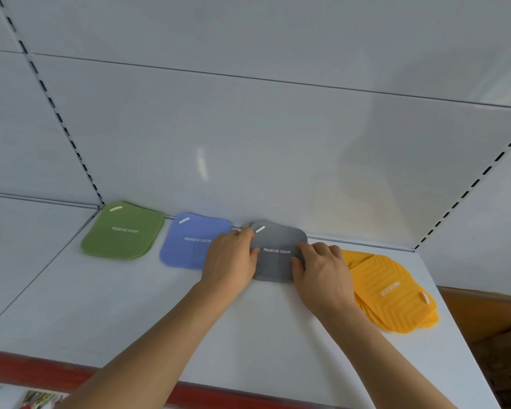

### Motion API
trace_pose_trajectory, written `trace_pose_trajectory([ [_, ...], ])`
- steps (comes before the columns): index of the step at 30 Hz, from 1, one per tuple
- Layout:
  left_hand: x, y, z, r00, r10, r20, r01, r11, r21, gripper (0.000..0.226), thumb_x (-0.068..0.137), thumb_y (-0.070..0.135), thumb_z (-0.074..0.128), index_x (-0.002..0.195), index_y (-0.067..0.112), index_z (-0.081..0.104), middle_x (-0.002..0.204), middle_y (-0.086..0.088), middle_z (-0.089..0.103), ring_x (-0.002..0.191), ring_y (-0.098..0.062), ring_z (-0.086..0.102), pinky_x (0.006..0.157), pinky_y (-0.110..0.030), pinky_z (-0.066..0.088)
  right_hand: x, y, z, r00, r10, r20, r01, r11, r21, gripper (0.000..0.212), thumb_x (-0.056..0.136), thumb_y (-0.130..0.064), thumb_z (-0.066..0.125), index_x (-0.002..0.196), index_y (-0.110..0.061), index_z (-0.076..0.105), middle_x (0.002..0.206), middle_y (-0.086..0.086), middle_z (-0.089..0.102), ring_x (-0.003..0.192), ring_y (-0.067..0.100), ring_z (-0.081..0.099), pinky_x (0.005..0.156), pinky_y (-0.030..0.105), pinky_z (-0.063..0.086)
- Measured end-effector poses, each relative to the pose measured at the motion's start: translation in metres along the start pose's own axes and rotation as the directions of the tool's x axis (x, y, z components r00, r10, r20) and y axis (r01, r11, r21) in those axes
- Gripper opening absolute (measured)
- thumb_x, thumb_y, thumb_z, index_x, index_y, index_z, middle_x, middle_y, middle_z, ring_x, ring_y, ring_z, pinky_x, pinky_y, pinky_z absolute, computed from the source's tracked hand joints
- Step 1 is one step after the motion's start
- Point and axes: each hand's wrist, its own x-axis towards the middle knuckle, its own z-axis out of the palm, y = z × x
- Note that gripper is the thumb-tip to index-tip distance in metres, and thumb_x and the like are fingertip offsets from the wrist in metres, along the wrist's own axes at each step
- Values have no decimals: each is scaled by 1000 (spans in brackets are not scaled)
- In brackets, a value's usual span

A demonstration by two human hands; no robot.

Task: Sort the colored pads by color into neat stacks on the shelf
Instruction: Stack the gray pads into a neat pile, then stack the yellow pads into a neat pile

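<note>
Both hands are on the grey stack (278,255) at the middle of the shelf (130,314): the left hand (230,258) grips its nine o'clock edge with curled fingers, and the right hand (322,270) grips its three o'clock edge the same way. Squaring up the grey pads looks like the step in hand. At nine o'clock from them lies the blue stack (186,240), partly under the left hand, and further that way the green stack (123,230), both fairly tidy against the back wall. At three o'clock the yellow stack (387,293) sits fanned and askew, turned another way. Next, I judge, the yellow pads need gathering, turning to match, and aligning.
</note>
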Motion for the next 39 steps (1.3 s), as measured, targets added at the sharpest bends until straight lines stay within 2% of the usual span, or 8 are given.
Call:
trace_pose_trajectory([
  [9, -7, 5, -1, 996, -70, 51, 66, 995, 69, 15, 103, 22, 50, 89, 15, 50, 85, -8, 68, 85, -34, 64, 63, -37, 37, -7, 2, -6, 999, -18, 37, 19, 999, -26, 37, 94, -38, 34, 83, -22, 66, 82, -3, 69, 81, 29, 56, 71, 39, 49],
  [15, -5, 4, 1, 991, -108, 73, 107, 994, 15, 15, 102, 19, 50, 103, 14, 64, 88, -7, 71, 86, -32, 63, 68, -37, 45, -2, 3, -3, 998, -16, 66, 12, 997, 70, 25, 91, -35, 38, 73, -22, 51, 77, 1, 65, 73, 29, 55, 73, 40, 48],
  [18, -5, 4, 2, 996, -62, 71, 56, 994, 92, 14, 100, 15, 50, 100, 12, 64, 92, -8, 71, 89, -33, 63, 69, -40, 45, -6, 3, -4, 998, -9, 63, 7, 1000, 25, 34, 92, -37, 34, 76, -20, 59, 83, -1, 67, 78, 28, 54, 72, 40, 49],
  [21, -9, 6, 2, 998, 6, 61, -18, 981, 191, 9, 100, 16, 52, 96, 14, 60, 96, -8, 68, 93, -32, 61, 67, -37, 35, -10, 0, -9, 999, -2, 49, 3, 999, -39, 37, 94, -40, 37, 83, -22, 67, 89, -3, 69, 88, 28, 56, 69, 38, 49],
  [25, -11, 10, 1, 998, 53, 35, -59, 973, 224, 30, 101, 44, 57, 99, 14, 62, 98, -9, 67, 98, -33, 59, 70, -38, 37, -14, -3, -14, 998, -16, 56, 22, 994, -105, 40, 94, -52, 43, 91, -23, 70, 98, -3, 71, 104, 29, 57, 80, 41, 51],
  [31, -10, 16, -5, 997, 55, 46, -65, 958, 279, 27, 101, 40, 59, 108, 14, 64, 103, -9, 68, 100, -33, 60, 70, -38, 41, -14, -3, -18, 999, -16, 51, 21, 994, -103, 52, 93, -54, 37, 109, -19, 71, 117, 5, 69, 122, 33, 55, 95, 46, 51],
  [35, -13, 22, -6, 976, 212, -53, -181, 918, 353, 24, 84, 33, 76, 97, 14, 69, 91, -7, 64, 87, -34, 59, 67, -42, 46, -23, 14, -32, 1000, -25, -8, 24, 993, -119, 51, 96, -51, 41, 120, -16, 71, 128, 9, 68, 133, 36, 53, 105, 50, 48],
  [39, -19, 50, 3, 914, 399, -75, -366, 890, 272, 20, 86, 35, 70, 89, 16, 67, 88, -5, 65, 88, -32, 61, 70, -43, 49, -42, 46, -50, 996, 16, -82, -23, 996, -87, 48, 97, -48, 45, 122, -17, 70, 128, 8, 67, 131, 37, 54, 102, 51, 50],
])
